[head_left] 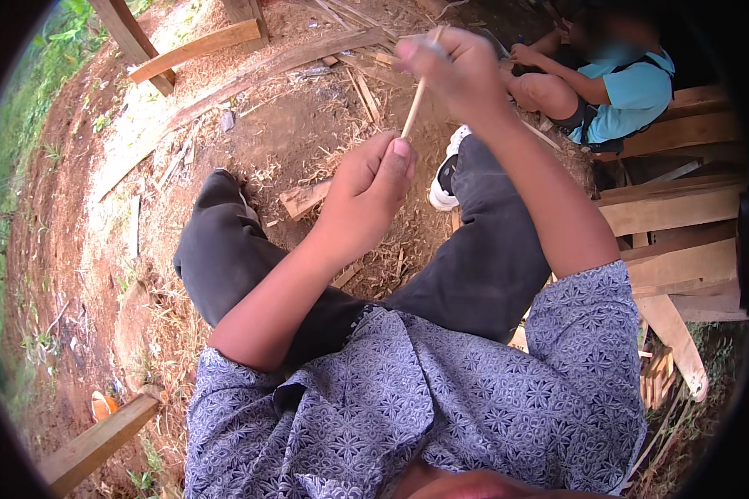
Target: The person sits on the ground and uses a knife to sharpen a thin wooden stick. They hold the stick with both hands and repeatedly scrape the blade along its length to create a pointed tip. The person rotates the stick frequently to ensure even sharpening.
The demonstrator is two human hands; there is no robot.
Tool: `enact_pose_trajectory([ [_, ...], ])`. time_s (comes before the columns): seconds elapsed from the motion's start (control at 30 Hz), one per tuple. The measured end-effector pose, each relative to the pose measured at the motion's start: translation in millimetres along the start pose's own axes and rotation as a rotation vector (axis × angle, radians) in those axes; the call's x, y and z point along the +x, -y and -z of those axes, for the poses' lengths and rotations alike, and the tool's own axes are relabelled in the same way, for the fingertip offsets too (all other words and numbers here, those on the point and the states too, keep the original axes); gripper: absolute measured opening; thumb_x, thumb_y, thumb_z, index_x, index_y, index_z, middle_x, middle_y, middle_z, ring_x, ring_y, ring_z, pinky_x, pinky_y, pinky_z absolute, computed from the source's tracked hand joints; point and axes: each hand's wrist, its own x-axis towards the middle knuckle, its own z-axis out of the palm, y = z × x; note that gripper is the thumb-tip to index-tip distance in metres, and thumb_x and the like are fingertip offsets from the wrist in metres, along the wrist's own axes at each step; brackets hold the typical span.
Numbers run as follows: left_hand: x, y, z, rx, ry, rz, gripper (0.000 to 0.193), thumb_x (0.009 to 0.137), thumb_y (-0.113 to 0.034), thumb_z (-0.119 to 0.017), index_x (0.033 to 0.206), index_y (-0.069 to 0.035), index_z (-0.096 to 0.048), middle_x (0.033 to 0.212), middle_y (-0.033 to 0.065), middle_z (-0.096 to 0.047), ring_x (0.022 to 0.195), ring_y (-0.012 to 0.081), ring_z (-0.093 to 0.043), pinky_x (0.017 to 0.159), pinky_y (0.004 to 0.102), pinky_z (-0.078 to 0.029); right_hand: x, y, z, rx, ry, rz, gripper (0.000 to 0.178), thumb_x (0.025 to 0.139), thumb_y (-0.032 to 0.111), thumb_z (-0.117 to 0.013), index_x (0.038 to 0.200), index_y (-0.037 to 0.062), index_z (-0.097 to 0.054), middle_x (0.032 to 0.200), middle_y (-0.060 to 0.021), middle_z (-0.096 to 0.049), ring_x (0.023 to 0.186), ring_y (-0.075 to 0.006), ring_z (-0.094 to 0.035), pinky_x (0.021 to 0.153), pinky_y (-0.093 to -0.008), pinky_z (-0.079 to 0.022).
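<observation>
A thin, pale wooden stick (415, 108) slants up and to the right in front of me, above my spread knees. My left hand (364, 193) is closed around its lower end, with the thumb pressed along it. Higher up, my right hand (466, 79) is curled at the upper part of the stick. Motion smears those fingers, and a small greyish patch shows between them. Whether that is a tool or part of the hand I cannot make out. The stick's tip pokes out just above the right hand's fingers.
A person in a turquoise shirt (637, 91) crouches at the upper right. Stacked wooden boards (674, 208) stand along the right. A wood offcut (304, 198) lies between my feet among shavings. Timber posts (129, 37) rise at the upper left, and a beam (100, 445) at the lower left.
</observation>
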Motion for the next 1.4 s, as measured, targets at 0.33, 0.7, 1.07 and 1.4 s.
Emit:
enact_pose_trajectory([
  [0.33,4,5,7,0.117,-0.089,-0.084,0.036,0.113,-0.030,-0.045,0.087,-0.005,-0.054,0.069,-0.0035,-0.046,0.063,0.0056,-0.041,0.057,0.0265,-0.035,-12,10,-13,-0.301,0.258,-0.062,0.037,0.091,0.033,-0.078,0.073,0.0040,-0.065,0.078,-0.0036,-0.072,0.081,-0.0083,-0.069,0.069,-0.0251,-0.053],
  [0.7,0,-1,9,-0.320,0.132,0.156,0.032,0.111,-0.031,-0.043,0.087,-0.010,-0.047,0.062,-0.0037,-0.034,0.044,0.0060,-0.025,0.039,0.0262,-0.019,0,4,-7,0.060,0.076,-0.066,0.038,0.093,0.032,-0.076,0.071,0.0028,-0.064,0.075,-0.0015,-0.067,0.081,-0.0101,-0.072,0.070,-0.0246,-0.054],
  [1.07,-1,-5,3,-0.268,0.147,0.226,0.033,0.109,-0.029,-0.044,0.082,-0.010,-0.045,0.061,-0.0022,-0.039,0.043,0.0070,-0.029,0.039,0.0274,-0.023,-21,-17,-19,-0.143,0.171,0.102,0.057,0.088,0.047,-0.079,0.055,0.0100,-0.051,0.060,-0.0008,-0.062,0.065,-0.0081,-0.067,0.054,-0.0249,-0.047],
  [1.4,2,-2,3,-0.203,0.039,0.164,0.032,0.105,-0.026,-0.045,0.077,-0.011,-0.043,0.062,-0.0042,-0.036,0.048,0.0064,-0.031,0.042,0.0254,-0.022,-18,-8,-17,-0.045,0.230,-0.043,0.053,0.092,0.039,-0.078,0.060,0.0070,-0.051,0.063,0.0051,-0.051,0.064,-0.0047,-0.056,0.071,-0.0275,-0.057],
])
